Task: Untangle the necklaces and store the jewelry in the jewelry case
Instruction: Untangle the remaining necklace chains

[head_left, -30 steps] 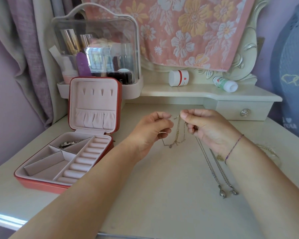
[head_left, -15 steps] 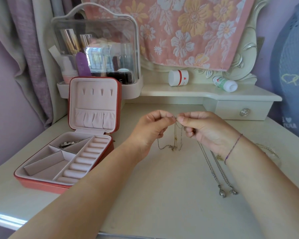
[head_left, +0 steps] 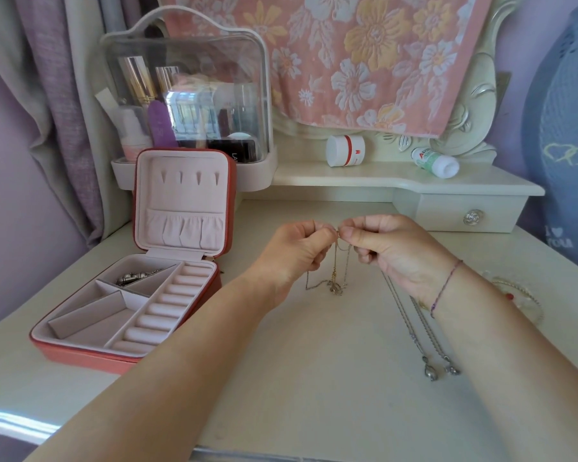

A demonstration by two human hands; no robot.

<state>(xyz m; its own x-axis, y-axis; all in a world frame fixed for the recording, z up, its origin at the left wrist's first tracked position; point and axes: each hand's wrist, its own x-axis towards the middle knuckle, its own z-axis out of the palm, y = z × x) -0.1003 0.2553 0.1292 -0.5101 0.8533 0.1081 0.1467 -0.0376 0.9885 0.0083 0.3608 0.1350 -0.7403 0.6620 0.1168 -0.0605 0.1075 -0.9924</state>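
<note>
Cream-painted dressing tabletop [head_left: 314, 378], middle: tangled fine gold-and-silver necklace chains [head_left: 335, 278] — featherlight, limp, slippery, kink-prone — dangling from fingertip pinches of left hand [head_left: 297, 251] and right hand [head_left: 392, 248]. Judged best gripped beside the knot. Open coral square jewelry case [head_left: 80, 356] by the left edge.

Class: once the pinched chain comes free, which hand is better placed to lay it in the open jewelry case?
Likely the left hand: both pinch the chain, but the open jewelry case lies to its left.
</note>
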